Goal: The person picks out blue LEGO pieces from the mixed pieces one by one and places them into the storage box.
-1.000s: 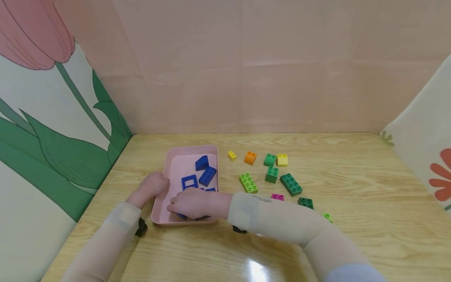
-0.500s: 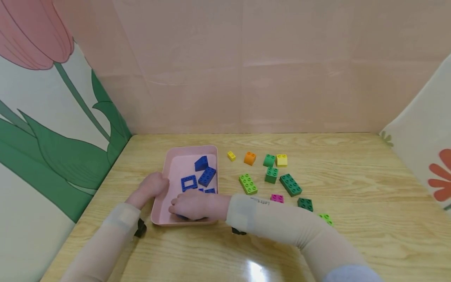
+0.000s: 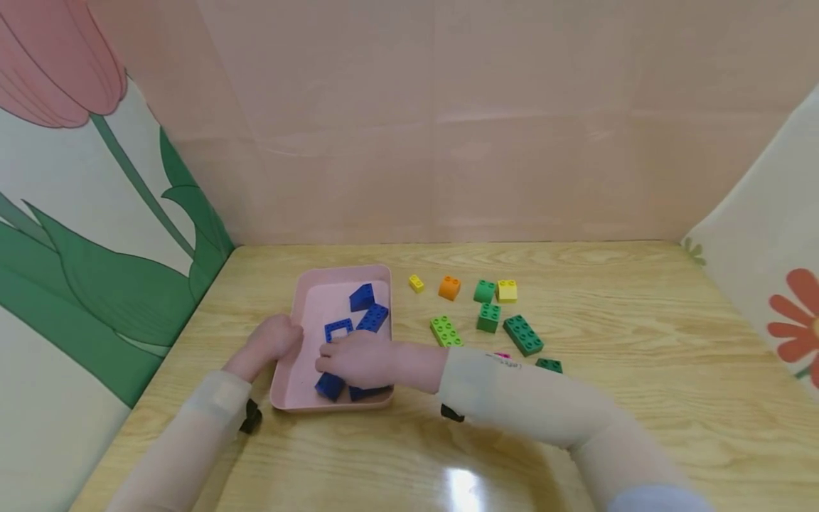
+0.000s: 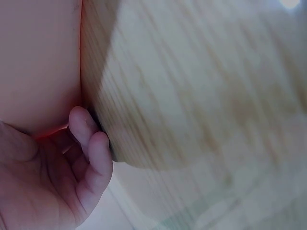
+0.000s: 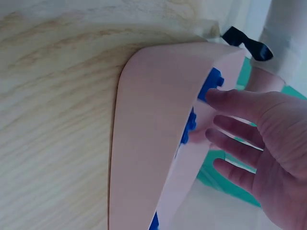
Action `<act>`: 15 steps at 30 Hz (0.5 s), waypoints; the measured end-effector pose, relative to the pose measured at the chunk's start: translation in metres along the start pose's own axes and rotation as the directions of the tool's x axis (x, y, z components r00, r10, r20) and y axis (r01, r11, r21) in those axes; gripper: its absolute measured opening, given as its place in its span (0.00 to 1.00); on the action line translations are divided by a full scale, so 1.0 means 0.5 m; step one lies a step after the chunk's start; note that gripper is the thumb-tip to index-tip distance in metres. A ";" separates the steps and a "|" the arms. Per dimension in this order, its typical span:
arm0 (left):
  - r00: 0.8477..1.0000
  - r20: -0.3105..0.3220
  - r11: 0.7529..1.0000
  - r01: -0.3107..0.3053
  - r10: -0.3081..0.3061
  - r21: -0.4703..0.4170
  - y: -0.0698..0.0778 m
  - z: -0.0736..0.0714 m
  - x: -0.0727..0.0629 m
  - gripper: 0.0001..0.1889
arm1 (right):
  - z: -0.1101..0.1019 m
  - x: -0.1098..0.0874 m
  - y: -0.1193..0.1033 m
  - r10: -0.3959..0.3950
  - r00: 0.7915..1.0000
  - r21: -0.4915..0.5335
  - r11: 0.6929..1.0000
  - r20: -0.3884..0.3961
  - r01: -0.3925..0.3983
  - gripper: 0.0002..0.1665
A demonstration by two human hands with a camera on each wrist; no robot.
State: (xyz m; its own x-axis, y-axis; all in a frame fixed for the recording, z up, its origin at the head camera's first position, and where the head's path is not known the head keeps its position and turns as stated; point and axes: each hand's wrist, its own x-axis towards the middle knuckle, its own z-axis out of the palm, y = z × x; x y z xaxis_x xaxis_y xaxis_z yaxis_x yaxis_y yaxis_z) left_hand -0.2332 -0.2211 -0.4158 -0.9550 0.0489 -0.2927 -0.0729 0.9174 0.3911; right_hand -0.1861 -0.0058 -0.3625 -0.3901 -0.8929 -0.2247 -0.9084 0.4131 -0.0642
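A pink tray (image 3: 301, 389) stands on the left of the table. My left hand (image 3: 275, 336) grips its left wall; in the left wrist view the fingertips (image 4: 100, 152) curl under the tray. My right hand (image 3: 358, 359) hovers over the tray's front right part. Its fingers are apart with nothing between them in the right wrist view, the thumb close to a blue brick (image 5: 210, 85). Inside the tray lie a sloped blue brick (image 3: 362, 297), a long blue brick (image 3: 374, 317), a blue window-frame piece (image 3: 338, 327) and blue bricks (image 3: 329, 386) at the front. My right hand covers some pieces.
Right of the tray lie a small yellow brick (image 3: 416, 283), an orange brick (image 3: 450, 288), a yellow brick (image 3: 507, 291), a lime brick (image 3: 446, 331) and several green bricks (image 3: 523, 335). My right sleeve (image 3: 512, 391) partly hides a pink brick (image 3: 502, 355).
My right hand has come up off the tray's front and shifted away from me, uncovering blue bricks there. My left hand stays on the tray's left wall.
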 end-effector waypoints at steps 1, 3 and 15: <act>1.000 -0.002 1.000 0.001 -0.001 0.000 0.001 -0.001 0.000 0.15 | -0.001 -0.006 0.004 0.005 1.000 -0.001 1.000 -0.007 -0.005 0.23; 1.000 0.004 1.000 0.013 -0.013 -0.011 0.002 -0.002 -0.001 0.15 | -0.005 -0.021 0.012 0.011 1.000 -0.006 1.000 -0.028 -0.011 0.23; 0.998 0.022 0.996 0.057 -0.056 -0.070 -0.001 0.007 0.005 0.14 | -0.022 -0.144 0.060 0.112 0.980 0.042 0.993 -0.166 -0.107 0.26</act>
State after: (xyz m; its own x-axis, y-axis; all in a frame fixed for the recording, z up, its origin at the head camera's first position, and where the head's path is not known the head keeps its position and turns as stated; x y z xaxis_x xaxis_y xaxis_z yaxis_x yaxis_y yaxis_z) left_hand -0.2346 -0.2203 -0.4196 -0.9429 0.0064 -0.3331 -0.1474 0.8887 0.4342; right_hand -0.1867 0.0688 -0.3374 -0.5092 -0.8581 -0.0661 -0.8544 0.5132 -0.0811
